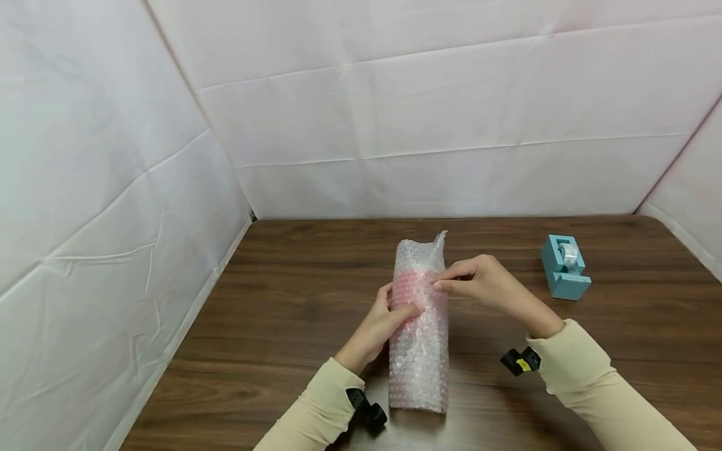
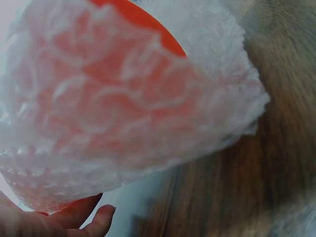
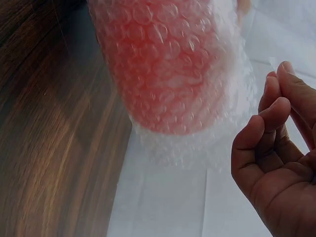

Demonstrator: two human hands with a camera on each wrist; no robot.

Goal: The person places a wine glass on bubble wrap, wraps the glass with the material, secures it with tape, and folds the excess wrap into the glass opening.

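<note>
A red cylinder-like object (image 2: 168, 39) is wrapped in clear bubble wrap (image 1: 418, 369), which stands as a tall tube in front of me. Its red colour shows through the upper half in the head view, and part of its curved edge is bare in the left wrist view. My left hand (image 1: 378, 324) grips the wrapped tube from the left, thumb across the front. At the tube's upper right is my right hand (image 1: 479, 283), thumb and forefinger pinching a small strip of clear tape (image 3: 273, 62). The other fingers curl in loosely.
A light blue tape dispenser (image 1: 570, 287) with a roll of clear tape (image 1: 568, 255) stands at the back right of the dark wooden table (image 1: 271, 326). White sheeting (image 1: 429, 125) hangs behind the table and along both sides.
</note>
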